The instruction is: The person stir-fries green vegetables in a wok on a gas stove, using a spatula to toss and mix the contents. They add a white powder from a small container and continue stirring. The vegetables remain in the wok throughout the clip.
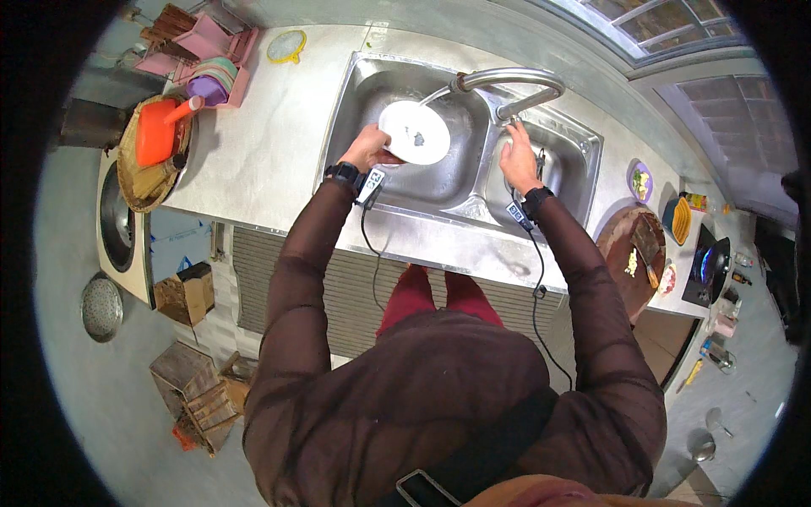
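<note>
My left hand grips the near-left rim of a round white plate, held tilted over the left basin of the steel sink. Small dark marks show at the plate's middle; I cannot tell if they are print or scraps. The spout end of the curved tap points at the plate, and a thin stream of water seems to reach it. Over the right basin, my right hand has its fingers stretched up to the tap's base, the fingertips at or against it. A dark item in that basin is partly hidden by this hand.
Right of the sink are a small purple bowl of food, a round chopping board with a cleaver, and a pan over a lit burner. On the left stand a woven basket holding an orange-red scoop, and a pink rack.
</note>
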### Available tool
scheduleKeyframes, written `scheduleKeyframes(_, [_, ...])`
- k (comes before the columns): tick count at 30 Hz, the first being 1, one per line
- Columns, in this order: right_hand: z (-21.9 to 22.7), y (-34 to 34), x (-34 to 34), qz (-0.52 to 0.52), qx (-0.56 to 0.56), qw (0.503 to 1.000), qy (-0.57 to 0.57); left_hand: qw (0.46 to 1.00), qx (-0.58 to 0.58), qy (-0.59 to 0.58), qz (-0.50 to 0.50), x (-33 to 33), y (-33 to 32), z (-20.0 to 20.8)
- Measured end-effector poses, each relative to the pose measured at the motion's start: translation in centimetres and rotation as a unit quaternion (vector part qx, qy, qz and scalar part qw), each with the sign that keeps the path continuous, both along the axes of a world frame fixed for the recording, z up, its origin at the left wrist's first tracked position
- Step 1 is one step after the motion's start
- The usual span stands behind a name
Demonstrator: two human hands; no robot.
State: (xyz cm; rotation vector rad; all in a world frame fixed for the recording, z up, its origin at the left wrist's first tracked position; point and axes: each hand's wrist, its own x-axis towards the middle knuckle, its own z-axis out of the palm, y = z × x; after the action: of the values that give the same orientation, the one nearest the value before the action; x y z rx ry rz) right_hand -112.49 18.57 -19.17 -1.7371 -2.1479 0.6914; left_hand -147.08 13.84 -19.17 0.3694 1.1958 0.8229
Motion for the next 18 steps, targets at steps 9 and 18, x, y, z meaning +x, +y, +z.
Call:
scheduleKeyframes(9, [-2.1,0.8,-2.1,-0.054,0.033,0.994,0.090,0.912,0.122,0.386,0.059,-0.3,0.2,0.0])
scheduleKeyframes(18, [-1.7,0.6,-4.4,-0.052,-0.156,0.942,0.294,0.665,0.307,0.664,-0.151,1.1,0.8,-0.5])
